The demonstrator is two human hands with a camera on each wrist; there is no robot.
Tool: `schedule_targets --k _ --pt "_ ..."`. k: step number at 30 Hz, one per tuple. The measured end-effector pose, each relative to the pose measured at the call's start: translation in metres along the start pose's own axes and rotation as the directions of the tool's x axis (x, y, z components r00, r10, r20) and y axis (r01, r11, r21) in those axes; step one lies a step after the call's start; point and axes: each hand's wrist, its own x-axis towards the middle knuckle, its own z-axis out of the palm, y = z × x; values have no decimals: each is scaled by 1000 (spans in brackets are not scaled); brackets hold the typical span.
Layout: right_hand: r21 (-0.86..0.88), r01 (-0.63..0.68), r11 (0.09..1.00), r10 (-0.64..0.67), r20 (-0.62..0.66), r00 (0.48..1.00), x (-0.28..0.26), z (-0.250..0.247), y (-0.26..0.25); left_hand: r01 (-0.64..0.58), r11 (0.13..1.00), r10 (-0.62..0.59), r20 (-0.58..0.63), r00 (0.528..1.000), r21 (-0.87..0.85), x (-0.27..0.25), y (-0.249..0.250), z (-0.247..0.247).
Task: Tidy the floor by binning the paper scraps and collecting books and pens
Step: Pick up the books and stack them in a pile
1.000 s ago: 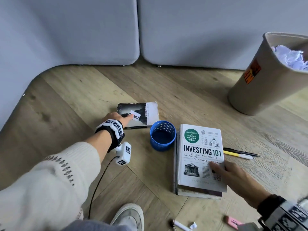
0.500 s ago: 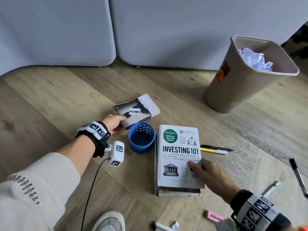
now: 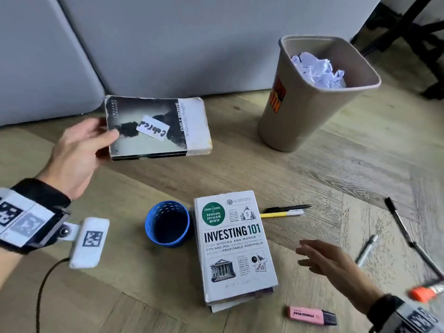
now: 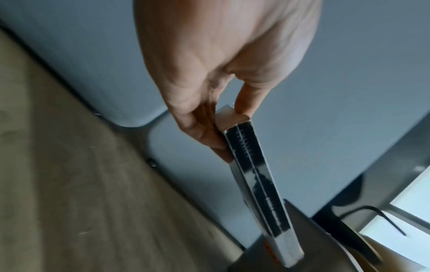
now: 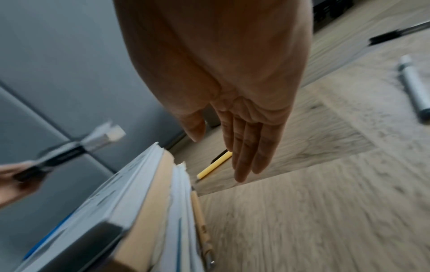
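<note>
Left hand (image 3: 77, 152) pinching worn paperback (image 3: 157, 127) clear of floor, right hand (image 3: 332, 263) flat-fingered, empty, just beside stacked books (image 3: 235, 248), bin (image 3: 310, 92) holding crumpled paper (image 3: 317, 69)

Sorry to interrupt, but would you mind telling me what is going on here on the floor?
Someone is tidying the floor. The left hand holds a worn paperback by one end, lifted off the floor. The right hand is open beside the book stack, holding nothing. Crumpled paper is already in the bin. The pens and a pink highlighter lie loose, and the blue cup looks empty.
</note>
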Motion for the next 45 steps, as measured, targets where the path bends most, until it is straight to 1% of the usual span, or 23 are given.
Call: schedule_targets --k 2,5,7,9,11,14,15,17,19,21,23,26,29,32,33,36,37,38,39,40,42,43,45 --pt "-3 -4 1000 4 -49 999 4 -8 -1 -19 998 11 147 989 59 0 16 17" --pt "-71 49 996 -53 -51 997 1 -18 -20 -15 985 -47 352 935 172 -6 24 51" --pt "-157 114 981 -123 -50 991 -8 -24 -38 -2 973 -108 462 881 231 -12 25 77" --pt "-220 146 965 -161 -54 985 -23 -30 -56 20 960 -183 568 802 280 -18 21 93" --pt "-272 182 945 -206 -61 977 -36 -35 -69 -31 934 -219 636 740 357 -25 15 101" --pt "-427 211 879 -261 -60 963 -53 -39 -79 -136 895 -224 690 688 426 -34 -2 111" --pt "-465 204 861 -268 -75 960 -59 -40 -80 -170 881 -220 699 680 442 -36 -10 113" --pt "-513 170 841 -254 -98 962 -73 -40 -80 -217 838 -227 682 696 501 -39 -24 112" --pt "-577 133 806 -216 -78 973 -88 -39 -80 -245 787 -245 652 717 566 -46 -25 111" --pt "-615 114 780 -169 -31 985 -100 -36 -80 -312 723 -245 652 718 616 -49 -28 107" --pt "-624 103 775 -137 -7 991 -106 -34 -85 -358 697 -230 667 709 621 -56 -21 108" --pt "-597 60 800 -101 -35 994 -97 -30 -95 -427 641 -194 673 714 638 -60 -24 106" --pt "-494 17 869 -53 -59 997 -78 -15 -96 -427 600 -193 641 743 676 -69 -31 106" --pt "-310 -11 951 -1 -38 999 -60 11 -86 -527 566 -115 694 711 634 -78 -42 111" --pt "-246 -20 969 15 -22 1000 -56 21 -82 -543 562 -85 697 712 624 -79 -47 114" --pt "-96 -64 993 69 44 997 -46 52 -67 -567 546 85 632 770 617 -85 -52 119" --pt "-71 -76 995 80 64 995 -44 61 -63 -571 559 167 593 788 601 -91 -50 118" --pt "-56 -83 995 88 84 993 -42 69 -60 -582 581 242 562 791 569 -99 -49 113" --pt "-43 -84 995 89 102 991 -41 73 -56 -578 602 272 538 798 551 -108 -52 106" --pt "-14 -81 997 82 123 989 -39 76 -56 -536 630 230 524 820 563 -120 -55 96" --pt "99 -83 992 69 137 988 -33 75 -55 -377 649 4 493 870 660 -144 -61 81" --pt "171 -92 981 67 144 987 -30 74 -58 -311 601 -116 465 878 736 -154 -68 75" --pt "287 -103 952 63 145 987 -21 75 -58 -239 453 -309 403 861 859 -167 -76 70"
